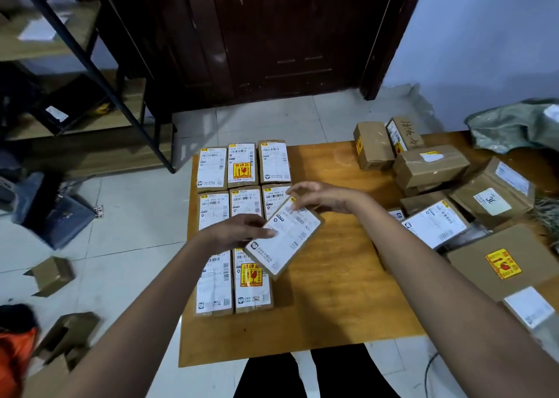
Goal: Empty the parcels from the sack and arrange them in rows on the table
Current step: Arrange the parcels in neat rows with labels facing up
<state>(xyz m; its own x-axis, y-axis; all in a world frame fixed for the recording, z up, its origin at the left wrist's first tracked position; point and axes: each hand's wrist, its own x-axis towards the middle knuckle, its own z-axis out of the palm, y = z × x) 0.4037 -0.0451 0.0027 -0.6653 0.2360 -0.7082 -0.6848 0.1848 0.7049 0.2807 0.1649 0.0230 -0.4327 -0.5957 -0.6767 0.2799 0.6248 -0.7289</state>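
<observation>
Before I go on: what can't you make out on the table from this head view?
- Row parcels under the held parcel: partly hidden by it and both hands.
- Sack: cut off by the right edge; contents unseen.
- Label text: too small and blurred.
- Unsorted pile: lower parcels covered.

Tiled floor (145,216), dark door (272,35) (perhaps wooden)
</observation>
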